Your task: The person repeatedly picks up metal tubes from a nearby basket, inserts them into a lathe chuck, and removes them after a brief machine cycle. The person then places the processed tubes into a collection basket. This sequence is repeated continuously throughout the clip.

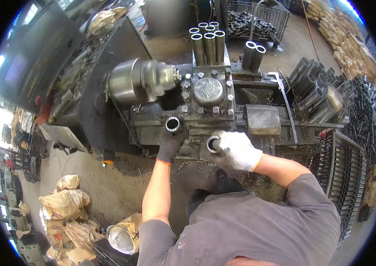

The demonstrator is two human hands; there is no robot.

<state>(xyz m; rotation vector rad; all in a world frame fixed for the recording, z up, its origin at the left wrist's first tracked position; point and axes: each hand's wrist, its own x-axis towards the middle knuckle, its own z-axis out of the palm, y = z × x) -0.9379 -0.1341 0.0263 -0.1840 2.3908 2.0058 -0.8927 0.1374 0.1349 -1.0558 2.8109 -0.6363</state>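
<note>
My left hand (170,144), in a dark glove with an orange cuff, grips a short metal tube (172,130), its bright end ring facing up. My right hand (236,149), in a white knit glove, is closed around another metal tube (209,147); part of its mouth is covered by the glove. Both tubes are held just in front of a lathe's square tool post (208,90), which is ringed with bolts. Left of the post is the lathe's shiny chuck (124,81), partly blurred. Several tubes (209,48) stand upright behind the post.
Two more tubes (250,55) stand farther right. A caliper (287,106) lies across the lathe bed, near a metal block (263,120). Piled tubes (317,88) lie at the right, above a metal rack (339,173). Sacks (65,202) sit on the floor at left.
</note>
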